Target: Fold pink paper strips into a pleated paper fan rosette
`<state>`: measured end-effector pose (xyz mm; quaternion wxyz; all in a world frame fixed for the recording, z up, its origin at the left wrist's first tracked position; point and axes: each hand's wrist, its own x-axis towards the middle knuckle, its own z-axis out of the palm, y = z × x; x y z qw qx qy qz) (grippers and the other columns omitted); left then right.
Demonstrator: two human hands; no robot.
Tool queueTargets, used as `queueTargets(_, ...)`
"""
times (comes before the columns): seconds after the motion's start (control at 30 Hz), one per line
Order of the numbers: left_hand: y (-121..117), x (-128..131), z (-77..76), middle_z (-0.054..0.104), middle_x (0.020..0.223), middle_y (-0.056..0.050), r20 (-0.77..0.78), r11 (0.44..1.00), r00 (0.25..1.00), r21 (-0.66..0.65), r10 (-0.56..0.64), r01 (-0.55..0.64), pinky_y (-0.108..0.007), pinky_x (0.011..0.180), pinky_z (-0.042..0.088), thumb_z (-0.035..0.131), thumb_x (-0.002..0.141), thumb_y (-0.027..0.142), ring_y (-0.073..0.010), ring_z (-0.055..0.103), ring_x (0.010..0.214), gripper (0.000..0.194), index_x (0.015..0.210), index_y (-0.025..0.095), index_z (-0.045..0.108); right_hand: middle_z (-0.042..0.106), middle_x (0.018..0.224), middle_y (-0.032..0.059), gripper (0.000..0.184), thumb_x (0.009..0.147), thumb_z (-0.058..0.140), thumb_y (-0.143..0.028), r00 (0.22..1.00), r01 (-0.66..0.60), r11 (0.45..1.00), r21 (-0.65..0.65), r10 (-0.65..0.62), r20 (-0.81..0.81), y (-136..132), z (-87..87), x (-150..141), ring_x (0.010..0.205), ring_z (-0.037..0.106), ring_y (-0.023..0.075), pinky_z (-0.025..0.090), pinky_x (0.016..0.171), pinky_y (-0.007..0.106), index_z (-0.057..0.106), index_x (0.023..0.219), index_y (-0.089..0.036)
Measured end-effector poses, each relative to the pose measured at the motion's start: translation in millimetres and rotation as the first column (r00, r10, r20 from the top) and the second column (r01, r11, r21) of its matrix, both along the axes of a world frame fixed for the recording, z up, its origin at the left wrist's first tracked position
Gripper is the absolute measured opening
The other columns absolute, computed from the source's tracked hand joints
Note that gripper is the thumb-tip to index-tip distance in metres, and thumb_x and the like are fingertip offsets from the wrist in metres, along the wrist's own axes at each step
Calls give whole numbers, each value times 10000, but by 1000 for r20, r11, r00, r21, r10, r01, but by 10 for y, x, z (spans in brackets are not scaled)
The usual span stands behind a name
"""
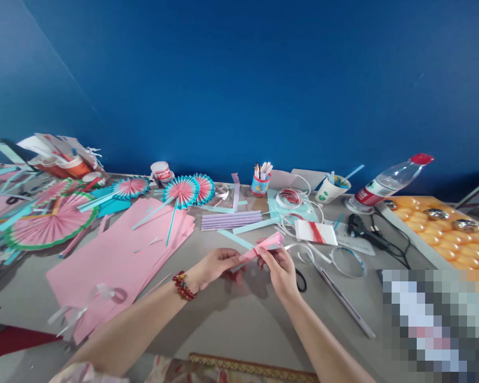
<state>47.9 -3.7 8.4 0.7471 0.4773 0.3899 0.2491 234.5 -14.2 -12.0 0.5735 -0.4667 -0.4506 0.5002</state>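
Observation:
Both of my hands are closed on a narrow pleated strip of pink paper (269, 243), folded like a fan and tilted up to the right. My left hand (221, 264) pinches its lower left end. Gripping it near the middle is my right hand (278, 263), with the pleats fanning out a little past the fingers. A black scissor handle (301, 280) shows beside my right hand. Just beyond the hands lie a pleated purple paper (231, 220) and a light blue strip (236, 239).
Pink paper sheets (115, 260) and paper fans (181, 192) spread to the left. Rightward are a utility knife (345, 300), ribbon coils (291, 199), a tilted plastic bottle (387, 186), a paper cup (330, 189) and an orange bumpy box (443, 229). A pen holder (261, 184) stands near the blue wall.

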Motion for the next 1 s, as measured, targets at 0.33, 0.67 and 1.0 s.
queueTargets(0.33,22,-21,9,641,602,-25,197,970,980,-238,1,47,-258,585,449,652,808,459,-159,627,560,318,839,146,609,591,614,-28,304,750,752,-444,990,-104,986,-128,90,-109,17,28,-51,483,478,103,394,464,226,679,904,-193)
queueTargets(0.67,-24,49,-98,633,535,-1,48,995,998,90,30,-35,-224,514,304,682,799,492,-109,541,489,371,722,173,509,620,636,-11,311,740,752,-464,983,-61,987,-152,33,-178,-3,-8,-64,505,500,111,435,481,231,709,884,-192)
queueTargets(1.0,-65,33,-57,653,639,-19,-163,909,987,413,4,65,-237,601,405,531,915,457,-135,569,595,324,743,183,515,595,604,-16,286,757,746,-464,982,36,996,-76,-49,-180,21,-45,36,500,485,104,403,476,228,744,872,-202)
